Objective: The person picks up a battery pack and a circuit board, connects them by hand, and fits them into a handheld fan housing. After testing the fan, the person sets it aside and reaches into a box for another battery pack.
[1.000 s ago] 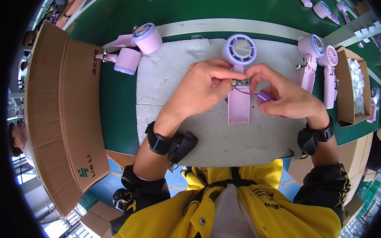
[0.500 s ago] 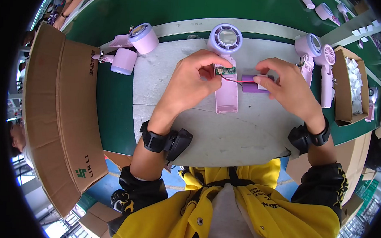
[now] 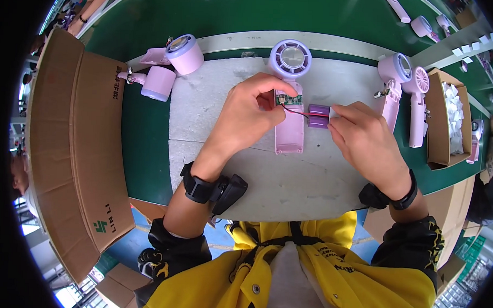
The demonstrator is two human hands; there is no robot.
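Observation:
A pink handheld fan (image 3: 289,138) with a lavender ringed head lies on the grey mat, its handle opened to show a green circuit board (image 3: 293,99). My left hand (image 3: 242,110) is closed around the board, index finger at its upper edge and thumb at its lower left. Red and black wires (image 3: 298,112) run from the board toward a purple two-cell battery pack (image 3: 318,123) just right of the handle. With fingertips pinched, my right hand (image 3: 369,144) grips the pack's right end, where a small white piece (image 3: 332,114) shows. The fingers hide the rest of that end.
Partly assembled pink fans (image 3: 186,57) stand at the far left, others (image 3: 392,102) at the right. An open carton (image 3: 447,153) of white pieces stands beyond those. A large cardboard box (image 3: 78,148) borders the left side. A metal rail (image 3: 337,44) crosses behind the grey mat (image 3: 229,180).
My right hand has lowered slightly, and its fingers have closed around the battery pack's right end. My left hand keeps its place at the board. The whole view has shifted a little.

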